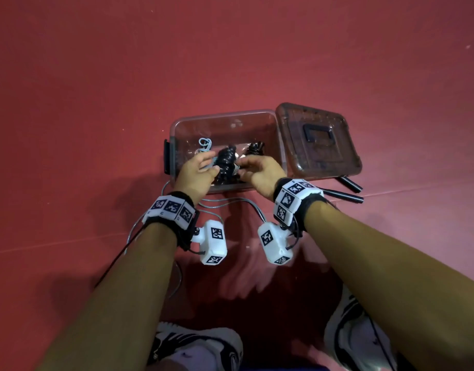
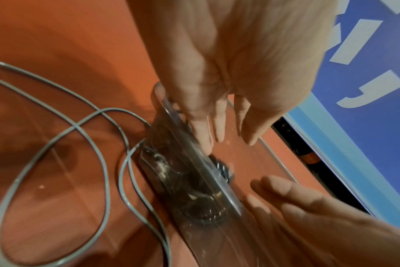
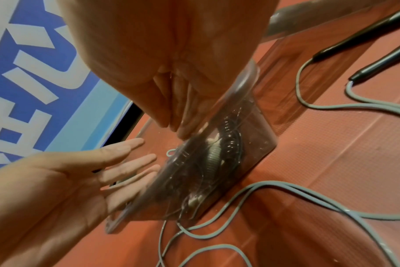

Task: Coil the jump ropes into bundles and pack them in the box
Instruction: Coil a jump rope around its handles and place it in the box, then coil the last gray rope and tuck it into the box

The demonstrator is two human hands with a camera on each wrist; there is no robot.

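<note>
A clear plastic box [image 1: 225, 115] stands on the red floor. Inside lie a black coiled rope bundle [image 1: 226, 159], a second black bundle [image 1: 254, 149] and a small grey coil [image 1: 205, 144]. My left hand [image 1: 195, 170] and right hand [image 1: 260, 170] reach over the near rim, one on each side of the first bundle. In the wrist views the left hand's fingers [image 2: 219, 130] and the right hand's fingers [image 3: 178, 112] are straight and hold nothing. A loose grey jump rope [image 1: 230, 202] lies on the floor in front of the box, its black handles [image 1: 343, 195] to the right.
The tinted lid [image 1: 319, 141] lies flat against the box's right side. My shoes [image 1: 198, 346] stand near the bottom edge. A blue banner [image 3: 34, 72] runs along the floor beyond the box. Loops of the grey rope [image 2: 105, 162] spread between my feet and the box.
</note>
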